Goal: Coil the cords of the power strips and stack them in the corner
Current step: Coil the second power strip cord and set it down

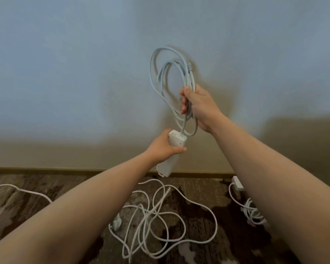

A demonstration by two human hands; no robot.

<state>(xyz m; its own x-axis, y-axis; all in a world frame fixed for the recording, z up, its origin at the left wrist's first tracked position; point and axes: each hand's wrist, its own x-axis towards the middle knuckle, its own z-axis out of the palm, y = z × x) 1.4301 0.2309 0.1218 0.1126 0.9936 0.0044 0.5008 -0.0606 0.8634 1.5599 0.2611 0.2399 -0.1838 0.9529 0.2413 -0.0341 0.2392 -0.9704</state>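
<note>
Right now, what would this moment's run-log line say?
left hand: grips power strip | right hand: holds coiled cord | floor: loose cord uncoiled, another strip by wall | stacking: not yet

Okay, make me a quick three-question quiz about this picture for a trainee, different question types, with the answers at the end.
1. True or false: the left hand holds the power strip.
2. What does the right hand grip? A) a plug B) the coiled cord C) nothing
3. Fill in: the tangled cord lies on the ____.

Key: 1 true; 2 B; 3 carpet.
</note>
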